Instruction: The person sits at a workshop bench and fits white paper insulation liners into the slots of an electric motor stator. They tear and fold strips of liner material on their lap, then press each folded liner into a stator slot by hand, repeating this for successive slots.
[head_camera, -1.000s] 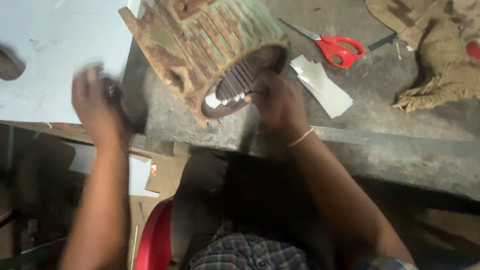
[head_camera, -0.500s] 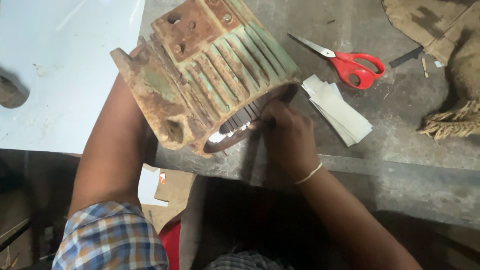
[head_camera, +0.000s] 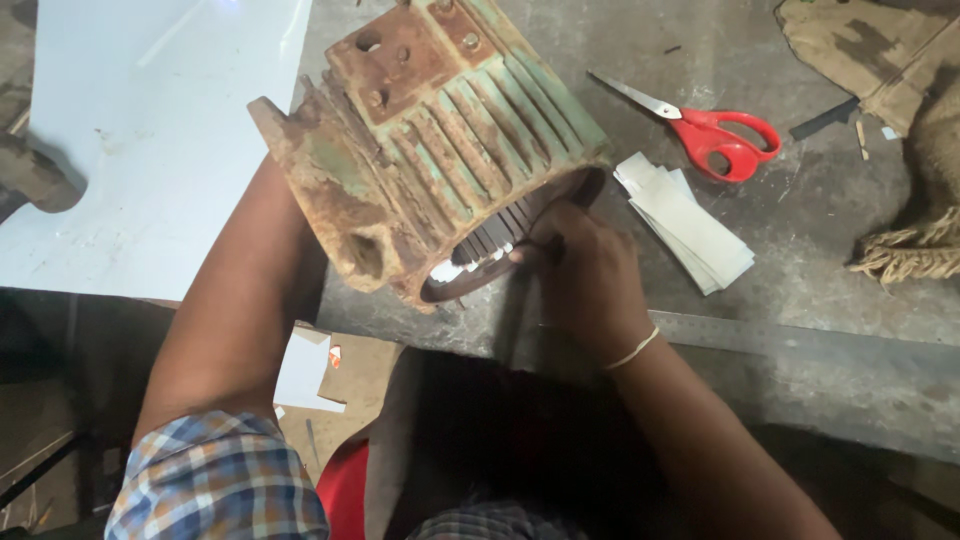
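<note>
Right hand (head_camera: 590, 275) is at the open mouth of the rusty finned motor housing (head_camera: 430, 150), fingers bunched and pressed against the slotted inner rim, where pale paper strips (head_camera: 470, 265) line the slots; whether it pinches one of them I cannot tell. The housing lies on its side on the grey workbench (head_camera: 800, 230), its long axis running from the far left down toward the person, the opening tilted at the right hand. The left forearm (head_camera: 235, 310) runs up behind the casing, its hand hidden, so its grasp is unreadable. To the right lies a stack of cut paper slips (head_camera: 690, 225), just beside the hand, with red-handled scissors (head_camera: 715, 135) beyond it.
</note>
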